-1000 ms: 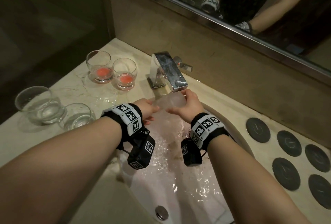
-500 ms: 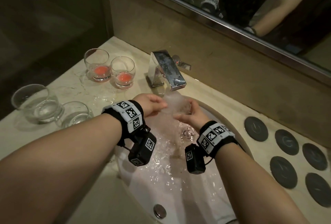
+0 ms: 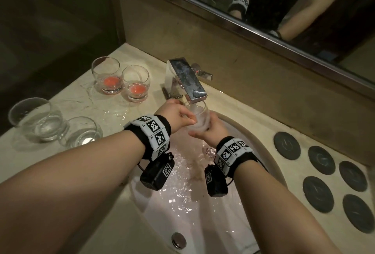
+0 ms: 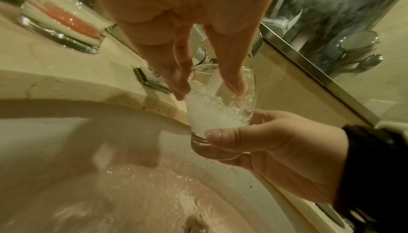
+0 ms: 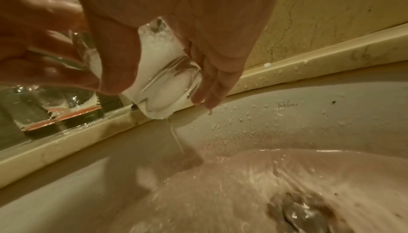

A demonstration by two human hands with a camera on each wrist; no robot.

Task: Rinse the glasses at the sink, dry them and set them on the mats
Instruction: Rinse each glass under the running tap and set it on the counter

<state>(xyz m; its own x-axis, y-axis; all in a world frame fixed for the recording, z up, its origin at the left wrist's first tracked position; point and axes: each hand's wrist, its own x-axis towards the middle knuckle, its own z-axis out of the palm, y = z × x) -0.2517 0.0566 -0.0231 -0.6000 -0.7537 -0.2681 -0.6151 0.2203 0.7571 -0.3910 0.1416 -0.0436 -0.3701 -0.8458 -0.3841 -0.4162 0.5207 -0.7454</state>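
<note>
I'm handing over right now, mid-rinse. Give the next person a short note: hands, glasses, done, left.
Right hand grips the base of the glass being rinsed under the running faucet.
Left hand has fingers at its rim, one dipped inside.
Two glasses with red residue and two clear glasses holding water stand on the counter to the left.
The six dark mats to the right of the sink hold no glass.
Left: finish rinsing, dry, place; then the other four.
</note>
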